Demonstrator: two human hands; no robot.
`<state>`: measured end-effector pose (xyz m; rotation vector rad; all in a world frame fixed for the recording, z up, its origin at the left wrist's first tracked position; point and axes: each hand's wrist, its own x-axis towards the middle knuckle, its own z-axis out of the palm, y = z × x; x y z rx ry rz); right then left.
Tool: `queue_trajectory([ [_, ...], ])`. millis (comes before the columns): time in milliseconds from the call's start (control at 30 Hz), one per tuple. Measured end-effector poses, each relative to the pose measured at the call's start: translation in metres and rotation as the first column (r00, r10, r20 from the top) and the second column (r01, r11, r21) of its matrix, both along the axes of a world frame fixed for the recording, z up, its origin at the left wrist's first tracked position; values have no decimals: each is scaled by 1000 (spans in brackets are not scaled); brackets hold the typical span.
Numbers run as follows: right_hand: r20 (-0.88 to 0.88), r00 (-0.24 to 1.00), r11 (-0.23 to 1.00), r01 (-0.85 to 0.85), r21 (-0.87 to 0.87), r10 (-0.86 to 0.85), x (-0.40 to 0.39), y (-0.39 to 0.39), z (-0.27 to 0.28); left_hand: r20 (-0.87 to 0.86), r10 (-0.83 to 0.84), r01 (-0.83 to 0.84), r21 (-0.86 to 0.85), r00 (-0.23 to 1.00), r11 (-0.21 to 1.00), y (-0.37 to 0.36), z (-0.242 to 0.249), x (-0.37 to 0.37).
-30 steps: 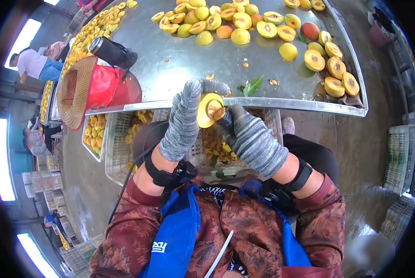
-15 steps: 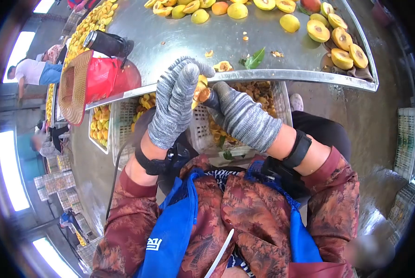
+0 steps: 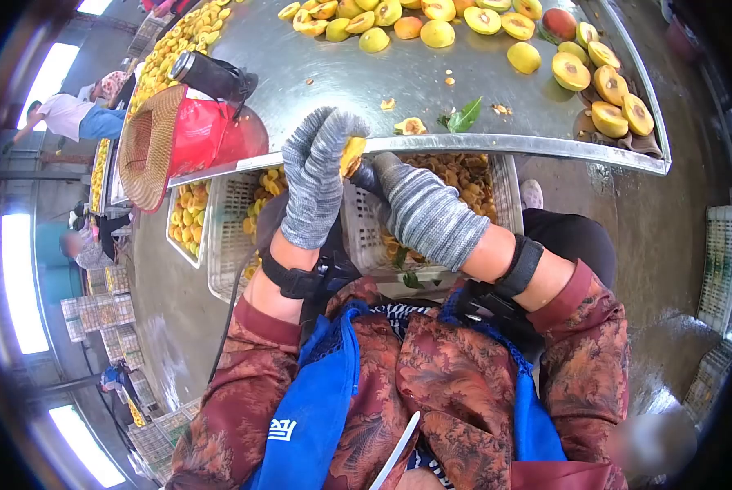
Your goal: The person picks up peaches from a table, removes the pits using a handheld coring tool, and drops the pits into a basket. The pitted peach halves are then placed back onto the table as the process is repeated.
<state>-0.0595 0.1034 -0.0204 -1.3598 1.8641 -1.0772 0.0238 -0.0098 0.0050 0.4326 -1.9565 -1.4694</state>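
My left hand (image 3: pixel 315 175), in a grey knitted glove, is closed around a halved yellow peach (image 3: pixel 352 155) just over the table's near edge. In the similarly gloved grip of my right hand (image 3: pixel 431 204) is a dark-handled tool (image 3: pixel 367 176), its end against the peach; the working tip is hidden. Below my hands, a white plastic crate (image 3: pixel 506 184) holds brownish fruit scraps. On the metal table (image 3: pixel 341 77) ahead, a peach scrap (image 3: pixel 411 126) and a green leaf (image 3: pixel 465 116) lie near the edge.
Halved peaches (image 3: pixel 571 72) line the table's far side and right corner. At left are a straw hat (image 3: pixel 147 151), a red bag (image 3: pixel 198 135) and a black flask (image 3: pixel 207 75). A crate of peaches (image 3: pixel 189 219) stands on the floor. Other people work farther left.
The view has shifted, so the table sits slightly lower and to the right. My left hand has turned a little with the peach, and the tool remains against it.
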Motion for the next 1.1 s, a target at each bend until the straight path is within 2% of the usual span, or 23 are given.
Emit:
queue_trajectory([
  [33,13,999,997,32,-63,-31,1,0,-1,-50,-51,46,-109,997,993,-4,-6,1],
  [100,-5,999,996,37,-80,-38,1,0,-9,-66,-59,52,-108,996,993,-6,-8,-2],
  [167,-23,999,995,45,-93,-47,2,1,-11,27,-47,39,240,999,970,2,1,-4],
  [200,-2,1000,999,31,-28,-31,1,0,-9,27,-50,42,241,998,970,9,5,-6],
  [233,21,1000,999,16,38,-17,2,0,-9,-60,-56,69,243,997,967,17,7,-8],
  [267,23,1000,999,16,41,-17,5,0,-10,-145,-59,93,244,988,965,21,8,-9],
  [300,103,994,997,37,-61,-31,9,-2,-14,-144,-56,91,246,988,965,20,4,-7],
  [333,182,983,985,66,-162,-36,11,-4,-17,-42,-17,23,157,999,987,16,-2,-5],
  [367,181,983,984,65,-163,-35,10,-6,-19,56,31,-35,59,998,998,13,-4,-4],
  [400,216,975,995,61,-81,-42,9,-7,-22,42,63,-68,139,997,988,15,-4,-7],
  [467,218,974,995,41,95,-61,4,-10,-19,-2,103,-102,142,995,985,15,-10,-14],
  [567,128,989,992,55,116,-70,-1,-12,-24,-66,159,-149,136,985,979,10,-18,-22],
  [600,183,980,996,68,52,-76,0,-16,-32,-60,158,-144,191,986,971,9,-20,-23],
  [667,172,982,996,62,64,-73,-3,-11,-24,-53,156,-139,244,986,960,8,-20,-23],
  [733,159,985,996,56,74,-67,-2,-9,-27,5,98,-98,107,995,989,7,-19,-23],
  [800,281,959,977,98,-190,-41,2,-14,-36,53,63,-69,123,997,990,0,-17,-22],
  [833,277,960,977,90,-195,-34,0,-13,-39,108,18,-34,146,994,989,-3,-16,-21],
  [867,197,978,996,74,-49,-63,-4,-9,-19,25,10,-12,63,1000,998,-5,-16,-23],
  [900,114,990,992,72,100,-83,-7,-7,-8,23,12,-13,61,1000,998,-4,-17,-24],
  [967,89,993,993,66,98,-75,-7,-8,-9,-74,115,-79,377,991,923,-2,-20,-26],
  [1100,121,983,990,137,41,-141,-1,-8,-28,-125,122,-56,437,985,898,4,-22,-25],
])
